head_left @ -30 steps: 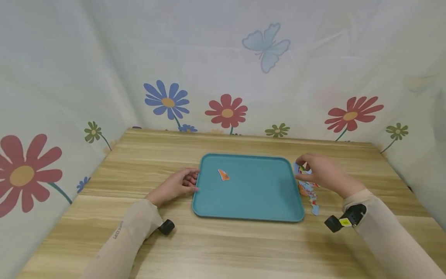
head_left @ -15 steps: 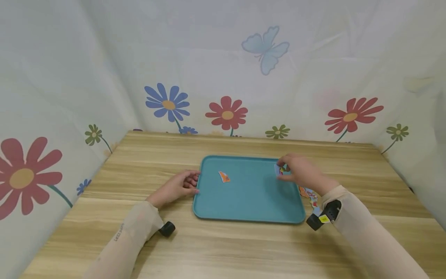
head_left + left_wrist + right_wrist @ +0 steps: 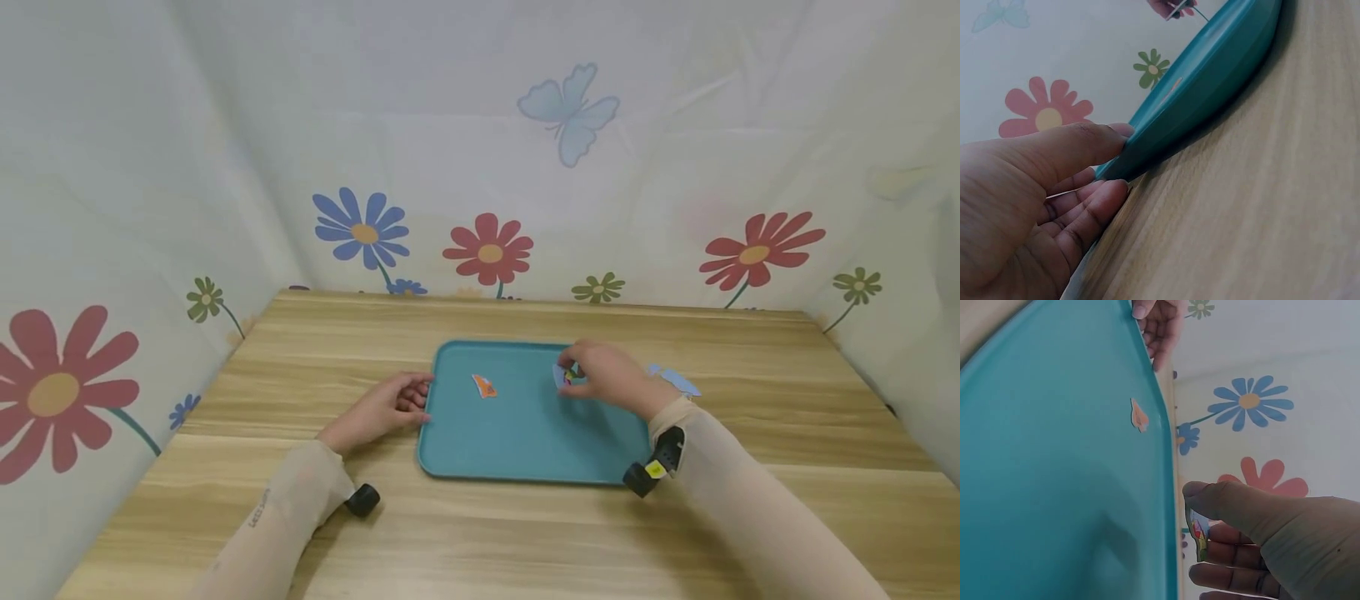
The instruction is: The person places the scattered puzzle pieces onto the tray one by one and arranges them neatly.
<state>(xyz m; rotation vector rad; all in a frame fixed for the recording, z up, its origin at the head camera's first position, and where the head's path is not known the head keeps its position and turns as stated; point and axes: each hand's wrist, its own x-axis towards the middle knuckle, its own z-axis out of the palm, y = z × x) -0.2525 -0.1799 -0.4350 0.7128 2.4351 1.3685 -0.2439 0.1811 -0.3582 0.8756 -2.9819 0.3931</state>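
A teal tray [image 3: 517,442] lies on the wooden table. My left hand [image 3: 386,410] holds its left edge, and in the left wrist view the thumb is at the rim with the fingers beside the outer wall. Over the tray's right half, my right hand [image 3: 611,377] pinches a puzzle piece [image 3: 1199,532] between thumb and fingers. The piece is light blue with red, yellow and green print, raised above the tray with a shadow below. An orange puzzle piece [image 3: 484,386] lies on the tray's left part.
Light blue puzzle pieces [image 3: 677,381] lie on the table right of the tray, partly hidden by my right wrist. A pale curtain [image 3: 442,150] printed with flowers hangs behind and beside the wooden table [image 3: 480,533].
My right hand has carried the pinched puzzle piece leftward from the pile beside the tray to above it. My left hand has stayed at the tray's left edge.
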